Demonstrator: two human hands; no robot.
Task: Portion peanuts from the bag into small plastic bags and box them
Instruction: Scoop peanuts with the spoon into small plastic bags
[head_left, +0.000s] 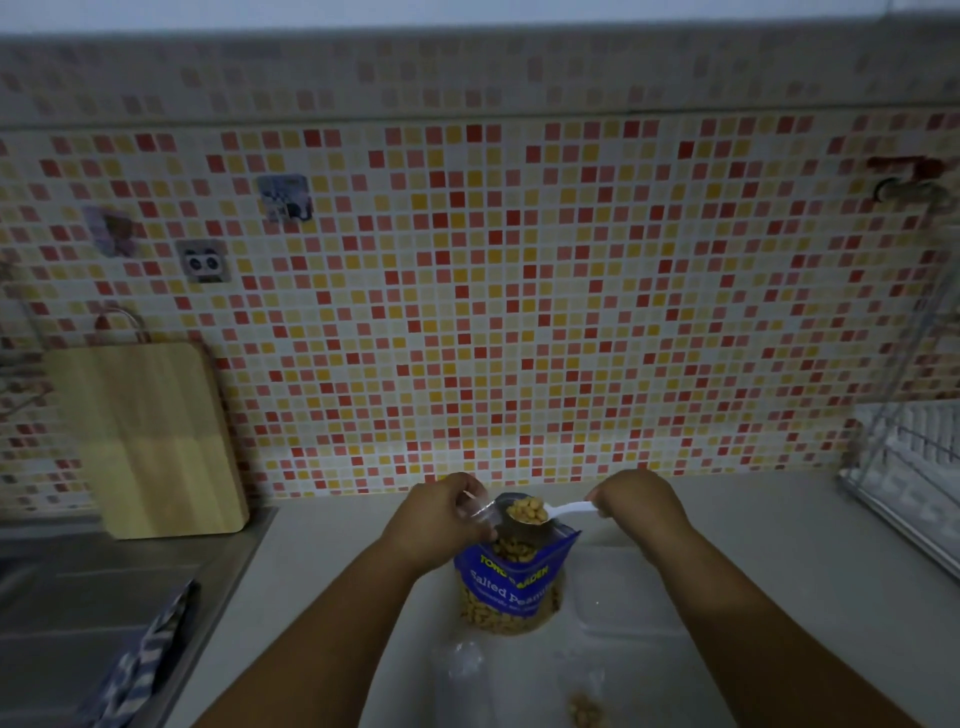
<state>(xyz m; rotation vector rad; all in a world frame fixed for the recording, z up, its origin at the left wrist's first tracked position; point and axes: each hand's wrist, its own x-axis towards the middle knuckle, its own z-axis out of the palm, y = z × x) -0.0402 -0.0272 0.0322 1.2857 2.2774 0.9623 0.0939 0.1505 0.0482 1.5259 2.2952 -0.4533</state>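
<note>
Mid-portioning — right hand (641, 499) gripping white spoon (550, 512) heaped with peanuts above salted-peanut bag (511, 582); left hand (441, 514) pinching small plastic bag (480, 512); one part-filled bag (584, 696) nearer than it — boxing undone.

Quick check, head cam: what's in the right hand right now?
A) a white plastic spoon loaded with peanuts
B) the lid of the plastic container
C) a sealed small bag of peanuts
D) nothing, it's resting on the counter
A: the right hand grips the handle of the white plastic spoon, whose bowl, heaped with peanuts, sits above the open mouth of the blue peanut bag, while the left hand holds a clear small bag beside it.
</note>
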